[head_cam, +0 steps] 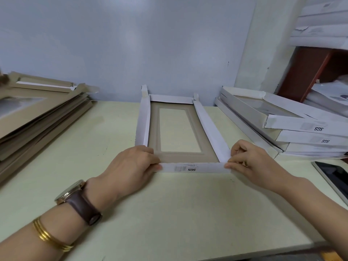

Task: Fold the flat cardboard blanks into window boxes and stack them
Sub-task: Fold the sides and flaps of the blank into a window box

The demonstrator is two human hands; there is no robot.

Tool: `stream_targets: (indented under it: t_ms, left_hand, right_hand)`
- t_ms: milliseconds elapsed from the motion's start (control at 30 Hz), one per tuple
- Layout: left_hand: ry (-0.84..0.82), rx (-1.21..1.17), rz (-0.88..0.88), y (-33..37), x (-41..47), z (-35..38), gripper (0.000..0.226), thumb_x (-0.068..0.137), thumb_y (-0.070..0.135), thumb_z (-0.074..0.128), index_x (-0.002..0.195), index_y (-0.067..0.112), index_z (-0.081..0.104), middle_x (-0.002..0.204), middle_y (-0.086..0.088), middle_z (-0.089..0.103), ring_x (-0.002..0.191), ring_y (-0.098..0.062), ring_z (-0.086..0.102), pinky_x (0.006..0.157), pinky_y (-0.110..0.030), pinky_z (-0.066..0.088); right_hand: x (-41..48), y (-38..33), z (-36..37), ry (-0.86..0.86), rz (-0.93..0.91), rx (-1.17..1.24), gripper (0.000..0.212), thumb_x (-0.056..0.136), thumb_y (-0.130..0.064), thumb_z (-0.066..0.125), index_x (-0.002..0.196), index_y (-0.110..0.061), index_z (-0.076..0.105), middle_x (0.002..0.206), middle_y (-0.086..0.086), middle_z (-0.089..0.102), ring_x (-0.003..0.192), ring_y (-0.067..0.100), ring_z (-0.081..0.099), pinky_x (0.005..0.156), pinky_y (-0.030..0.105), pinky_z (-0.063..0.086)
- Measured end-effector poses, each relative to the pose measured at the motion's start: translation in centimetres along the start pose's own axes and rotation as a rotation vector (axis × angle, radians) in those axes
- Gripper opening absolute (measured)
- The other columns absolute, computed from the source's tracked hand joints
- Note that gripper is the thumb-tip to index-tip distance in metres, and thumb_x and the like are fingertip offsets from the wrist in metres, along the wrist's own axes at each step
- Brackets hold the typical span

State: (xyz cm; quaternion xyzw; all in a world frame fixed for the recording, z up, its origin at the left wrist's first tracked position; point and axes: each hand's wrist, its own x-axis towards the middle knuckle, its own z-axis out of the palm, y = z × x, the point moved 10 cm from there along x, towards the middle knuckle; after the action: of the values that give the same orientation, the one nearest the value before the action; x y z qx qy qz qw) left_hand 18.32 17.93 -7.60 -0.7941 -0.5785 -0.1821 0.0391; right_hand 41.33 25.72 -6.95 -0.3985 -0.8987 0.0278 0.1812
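A half-folded window box [178, 157] lies on the table in front of me, brown inside with a clear window, its white side walls raised. My left hand [131, 164] pinches the near-left corner of the front wall, which bears an SGS mark. At the near-right corner my right hand [248, 159] pinches the front wall and the end of the right wall together. A pile of flat brown blanks [37, 113] lies at the left. Several finished white boxes [293, 129] are stacked at the right.
The pale green table [178, 213] reaches back to a blue-grey wall. A tablet or phone [333, 176] lies at the right edge. White packages sit on a brown shelf [310, 72] at the upper right.
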Motion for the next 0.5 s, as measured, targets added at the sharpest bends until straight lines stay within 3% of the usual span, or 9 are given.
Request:
stream_targets:
  t_ms: [67,200,267,333,400,433,500]
  left_hand:
    - [-0.003,0.000,-0.006,-0.1,0.1,-0.1,0.026,0.099,0.036,0.045,0.100,0.023,0.068,0.079,0.009,0.045,0.088,-0.016,0.050,0.070,-0.034,0.044]
    - [-0.011,-0.003,-0.012,-0.3,-0.1,-0.2,0.027,0.099,0.035,0.045,0.105,0.023,0.069,0.078,0.009,0.043,0.089,-0.016,0.050,0.071,-0.034,0.046]
    - [-0.008,0.004,-0.017,-0.3,-0.2,-0.2,0.028,0.099,0.036,0.044,0.104,0.023,0.069,0.077,0.009,0.041,0.087,-0.015,0.049,0.070,-0.034,0.046]
    - [0.001,-0.001,-0.026,-0.3,-0.3,-0.2,0.028,0.099,0.035,0.044,0.102,0.021,0.069,0.078,0.008,0.044,0.086,-0.014,0.048,0.071,-0.035,0.046]
    - [0.008,-0.013,-0.035,-0.3,-0.4,-0.2,0.028,0.099,0.034,0.045,0.102,0.020,0.069,0.080,0.006,0.048,0.088,-0.015,0.049,0.072,-0.036,0.046]
    - [0.011,-0.020,-0.040,-0.3,-0.4,-0.2,0.028,0.099,0.033,0.045,0.102,0.020,0.070,0.080,0.006,0.049,0.089,-0.016,0.050,0.072,-0.036,0.046]
    - [0.012,-0.025,-0.049,-0.3,-0.4,-0.2,0.028,0.099,0.033,0.045,0.102,0.020,0.070,0.079,0.006,0.046,0.089,-0.016,0.050,0.072,-0.036,0.045]
  right_hand:
    - [0.2,0.3,0.2,-0.019,0.036,0.009,0.013,0.087,-0.027,0.070,0.077,-0.021,0.076,0.089,-0.006,0.048,0.068,0.010,0.050,0.066,0.021,0.037]
    - [0.6,0.4,0.7,-0.063,0.090,0.028,0.014,0.086,-0.029,0.071,0.074,-0.024,0.076,0.090,-0.007,0.049,0.068,0.004,0.051,0.063,0.010,0.032]
    - [1.1,0.8,0.7,-0.059,0.151,0.046,0.022,0.083,-0.033,0.072,0.062,-0.026,0.070,0.086,-0.007,0.052,0.071,0.000,0.052,0.061,0.009,0.033]
    - [2.0,1.7,0.5,-0.027,0.264,0.106,0.046,0.083,-0.039,0.069,0.046,-0.019,0.051,0.069,-0.006,0.048,0.059,0.007,0.045,0.056,0.014,0.029]
    - [3.1,2.2,0.6,-0.027,0.380,0.082,0.060,0.082,-0.040,0.069,0.048,-0.015,0.026,0.052,-0.003,0.027,0.049,0.012,0.027,0.049,0.025,0.021]
    - [3.6,2.2,0.9,-0.050,0.429,0.026,0.060,0.079,-0.037,0.071,0.049,-0.016,0.023,0.049,-0.002,0.021,0.047,0.013,0.025,0.047,0.027,0.019]
    - [4.3,2.4,1.4,-0.122,0.516,-0.080,0.052,0.072,-0.031,0.074,0.053,-0.016,0.029,0.052,0.001,0.029,0.049,0.017,0.031,0.044,0.027,0.020]
